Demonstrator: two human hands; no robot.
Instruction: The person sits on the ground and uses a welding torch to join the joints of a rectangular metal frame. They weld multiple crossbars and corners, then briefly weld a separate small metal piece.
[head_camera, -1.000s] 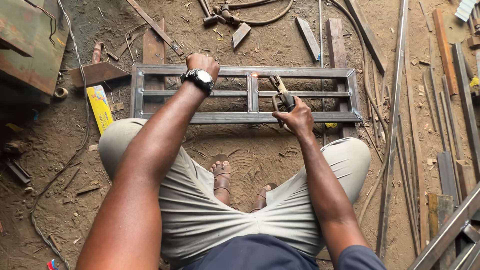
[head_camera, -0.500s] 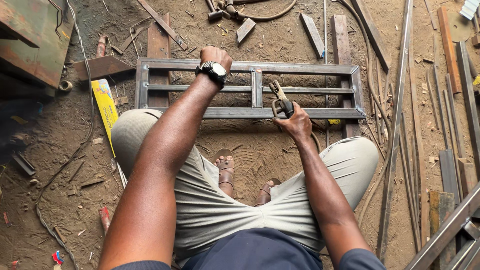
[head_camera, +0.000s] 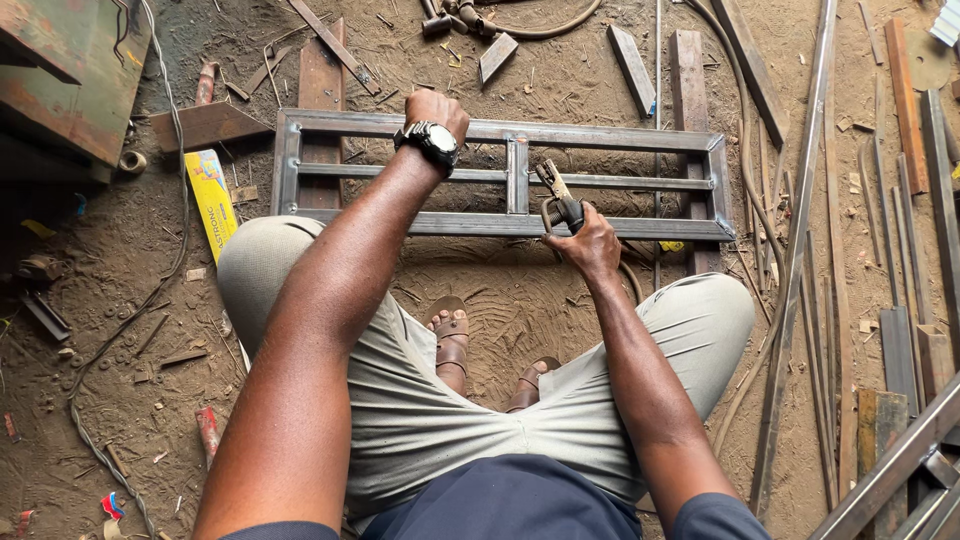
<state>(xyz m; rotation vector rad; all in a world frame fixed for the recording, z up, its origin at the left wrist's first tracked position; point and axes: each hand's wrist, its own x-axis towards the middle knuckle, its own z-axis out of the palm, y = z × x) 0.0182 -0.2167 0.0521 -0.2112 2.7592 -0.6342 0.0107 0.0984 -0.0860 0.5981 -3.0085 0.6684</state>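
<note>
A rectangular grey steel frame (head_camera: 610, 228) with inner bars lies flat on the dirt floor before my knees. My left hand (head_camera: 437, 106), a black watch on its wrist, grips the frame's far rail. My right hand (head_camera: 590, 243) is closed on a welding electrode holder (head_camera: 556, 194), its jaws resting by the frame's short middle upright near the front rail. My sandalled feet show between my legs.
Long steel bars (head_camera: 800, 250) and offcuts lie along the right side. A rusty metal box (head_camera: 70, 75) stands at the upper left, with a yellow packet (head_camera: 212, 200) beside it. Wooden blocks (head_camera: 690, 70), scrap pieces, a hose and a cable litter the ground.
The view has shifted slightly. My right hand with the electrode holder stays by the middle upright, and my left hand keeps its grip on the far rail.
</note>
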